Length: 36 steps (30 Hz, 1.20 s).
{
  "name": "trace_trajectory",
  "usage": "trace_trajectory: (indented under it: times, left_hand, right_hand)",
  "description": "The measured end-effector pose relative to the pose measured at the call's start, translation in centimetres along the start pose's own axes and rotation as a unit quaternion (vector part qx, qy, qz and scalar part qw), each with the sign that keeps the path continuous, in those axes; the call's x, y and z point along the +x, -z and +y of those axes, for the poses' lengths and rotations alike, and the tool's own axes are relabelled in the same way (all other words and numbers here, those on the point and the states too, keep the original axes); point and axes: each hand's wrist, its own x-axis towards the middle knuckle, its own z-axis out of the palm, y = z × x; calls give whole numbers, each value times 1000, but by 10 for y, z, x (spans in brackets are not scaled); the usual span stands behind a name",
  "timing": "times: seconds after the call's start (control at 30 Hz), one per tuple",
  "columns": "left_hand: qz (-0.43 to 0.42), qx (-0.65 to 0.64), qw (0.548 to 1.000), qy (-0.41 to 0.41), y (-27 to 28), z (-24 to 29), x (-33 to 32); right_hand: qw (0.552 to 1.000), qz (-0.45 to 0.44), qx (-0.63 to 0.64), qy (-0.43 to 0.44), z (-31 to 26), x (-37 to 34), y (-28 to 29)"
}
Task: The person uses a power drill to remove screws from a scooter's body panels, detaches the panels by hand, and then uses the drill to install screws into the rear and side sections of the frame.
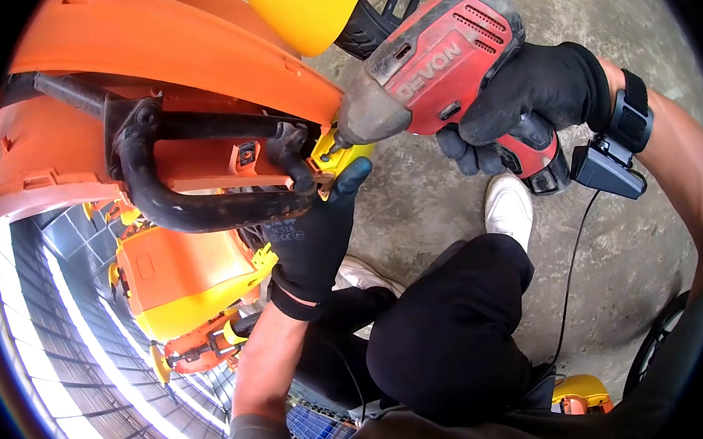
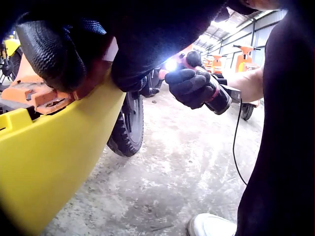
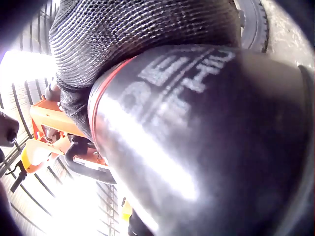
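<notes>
My right hand, in a black glove, grips a red and grey cordless impact driver by its handle. The driver's nose points down and left, its bit right at a yellow panel beside the end of an orange scooter cover. My gloved left hand pinches the edge of that panel near the bit, with the thumb along its near side. A bent black metal tube lies just left of this hand. In the right wrist view the driver's dark battery fills much of the picture.
A black tyre stands behind the yellow panel. Other orange and yellow scooters, one with an orange body, stand to the left. A cable hangs from the right wrist. White shoes are on the concrete floor.
</notes>
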Motion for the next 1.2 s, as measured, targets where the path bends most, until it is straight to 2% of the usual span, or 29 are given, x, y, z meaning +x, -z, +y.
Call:
trace_trajectory:
  times: [0.1,0.17,0.23,0.33,0.4,0.43,0.5,0.57,0.6,0.63,0.67,0.7,0.73,0.8,0.83,0.87,0.93,0.97,1.0,1.07,1.1,1.17,1.2]
  left_hand:
    - [11,-6,1000,-11,1,0,2]
    - [-8,-56,998,-4,2,0,5]
    - [-17,-32,999,-4,1,-1,4]
    - [-23,-13,1000,-6,-2,-4,1]
    - [-18,-20,1000,-7,-1,-2,1]
    - [-19,-15,1000,1,1,0,1]
    - [-17,-13,1000,8,3,2,4]
    - [-40,-118,992,28,4,-2,7]
    - [-35,-118,992,36,6,-10,5]
    - [-105,-152,982,43,11,-19,0]
    - [-170,-188,966,50,16,-24,-5]
    - [-150,-361,908,151,27,-24,-5]
    - [-211,-362,880,222,39,-47,-12]
    - [-188,-463,807,316,94,-86,-23]
    - [-175,-430,817,342,125,-105,-30]
    - [-127,-421,824,356,145,-133,-50]
    - [-95,-385,832,387,186,-181,-95]
    - [-80,-366,837,398,201,-204,-124]
    - [-64,-339,827,444,214,-224,-154]
    - [-52,-366,787,495,233,-274,-226]
    - [-40,-371,776,508,232,-293,-260]
    - [-47,-393,757,520,215,-317,-340]
    - [-30,-394,771,499,187,-323,-382]
  right_hand:
    - [997,42,50,-48,-8,-1,-14]
    - [998,35,28,-37,-6,1,-14]
    - [999,29,6,-25,-6,1,-14]
    - [998,35,20,-56,7,1,-10]
    - [980,28,-101,168,25,6,-9]
    - [980,28,-103,169,28,2,-7]
    - [997,68,-10,21,11,-9,-23]
    - [994,98,12,35,5,-35,-41]
    - [991,122,34,52,4,-48,-47]
    - [989,145,33,17,7,-63,-48]
    - [982,165,50,79,20,-70,-51]
    - [973,207,70,77,29,-85,-58]
    - [963,249,48,89,34,-96,-68]
    - [939,300,99,132,46,-112,-89]
    - [923,332,111,160,52,-118,-100]
    - [905,363,122,188,56,-122,-113]
    - [861,401,190,250,64,-124,-135]
    - [853,404,158,290,56,-118,-151]
    - [849,372,165,337,50,-110,-165]
    - [856,327,175,362,38,-100,-188]
    - [880,267,163,357,30,-97,-192]
    - [898,218,160,346,15,-83,-216]
    - [904,189,165,346,11,-73,-228]
